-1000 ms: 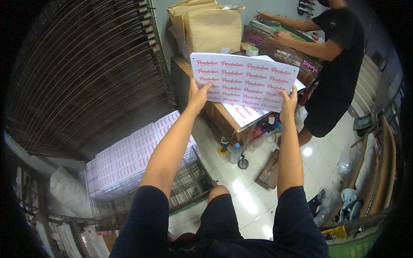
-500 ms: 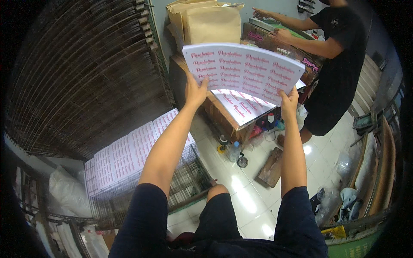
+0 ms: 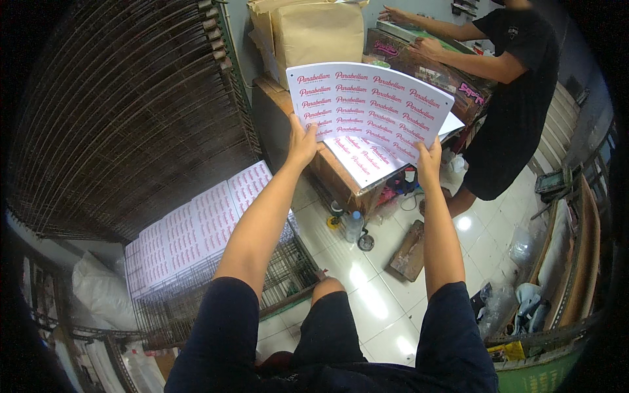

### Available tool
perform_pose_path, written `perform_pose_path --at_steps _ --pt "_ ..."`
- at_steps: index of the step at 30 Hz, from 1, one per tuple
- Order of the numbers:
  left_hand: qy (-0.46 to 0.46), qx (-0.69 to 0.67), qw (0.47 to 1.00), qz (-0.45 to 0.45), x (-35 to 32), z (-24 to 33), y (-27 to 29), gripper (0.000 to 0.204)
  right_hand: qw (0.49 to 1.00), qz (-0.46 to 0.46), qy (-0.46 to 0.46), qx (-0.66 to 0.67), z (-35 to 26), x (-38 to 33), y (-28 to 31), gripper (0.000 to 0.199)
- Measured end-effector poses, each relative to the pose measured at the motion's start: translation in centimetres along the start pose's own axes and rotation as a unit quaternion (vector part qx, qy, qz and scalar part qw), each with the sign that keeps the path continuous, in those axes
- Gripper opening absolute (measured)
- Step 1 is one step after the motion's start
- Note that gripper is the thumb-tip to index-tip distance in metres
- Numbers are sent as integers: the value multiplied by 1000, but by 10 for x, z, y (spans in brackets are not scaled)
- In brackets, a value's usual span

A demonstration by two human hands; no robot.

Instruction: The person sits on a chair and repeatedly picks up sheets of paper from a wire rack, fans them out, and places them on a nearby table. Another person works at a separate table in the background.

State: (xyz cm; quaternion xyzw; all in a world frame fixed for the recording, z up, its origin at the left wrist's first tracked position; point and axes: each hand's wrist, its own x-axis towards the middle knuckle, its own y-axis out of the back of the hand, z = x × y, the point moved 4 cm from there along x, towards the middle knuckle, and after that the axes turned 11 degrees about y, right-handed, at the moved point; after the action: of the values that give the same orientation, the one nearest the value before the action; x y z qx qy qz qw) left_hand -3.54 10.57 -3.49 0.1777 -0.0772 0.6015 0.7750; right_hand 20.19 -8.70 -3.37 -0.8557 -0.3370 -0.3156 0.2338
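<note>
White shiny floor tiles (image 3: pixel 367 295) are under me, and I can see my own dark shorts and knees down low. My left hand (image 3: pixel 303 141) pinches the lower left edge of a big white paper sheet with rows of pink printed words (image 3: pixel 370 105). My right hand (image 3: pixel 429 157) pinches its lower right edge. My fingers are closed tight on the sheet on both sides, thumbs toward me. I hold the sheet up high in front of me, and it bends a little in the middle. Just under it lies another white sheet with pink print (image 3: pixel 363 160) on a brown wooden table (image 3: pixel 327 167). On my left is a wire rack shelf (image 3: pixel 216 288) with more white printed sheets (image 3: pixel 196 229) lying flat on it. Above that shelf are many dark wire shelves (image 3: pixel 124 111) stacked close together. Behind the table stands a big brown paper parcel (image 3: pixel 318 33). On my right a person in a black shirt (image 3: pixel 517 98) stands at a work bench with both hands on it. A small clear plastic bottle (image 3: pixel 354 226) stands on the floor near the table leg. A flat wooden board (image 3: pixel 409 249) lies on the tiles near my right arm.
</note>
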Motion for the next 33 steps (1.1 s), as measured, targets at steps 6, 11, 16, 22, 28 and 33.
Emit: perform_pose_path --at_steps 6,11,16,22,28,33 --pt "-70 24 997 -3 30 -2 0 34 987 -127 4 -102 -8 10 10 40" --pt "-115 88 983 -112 68 62 8 46 991 -104 -85 5 -51 -14 17 55" --pt "-190 249 950 2 69 172 29 73 967 53 -143 202 -73 -50 -15 60" --pt "-292 110 950 -21 -17 188 102 88 946 58 -163 276 -53 -48 -51 59" --pt "-29 77 996 -43 -188 66 206 84 928 87 -259 254 -30 -50 -84 65" --pt "219 60 969 93 -348 -64 291 74 930 99 -275 223 -11 -54 -102 63"
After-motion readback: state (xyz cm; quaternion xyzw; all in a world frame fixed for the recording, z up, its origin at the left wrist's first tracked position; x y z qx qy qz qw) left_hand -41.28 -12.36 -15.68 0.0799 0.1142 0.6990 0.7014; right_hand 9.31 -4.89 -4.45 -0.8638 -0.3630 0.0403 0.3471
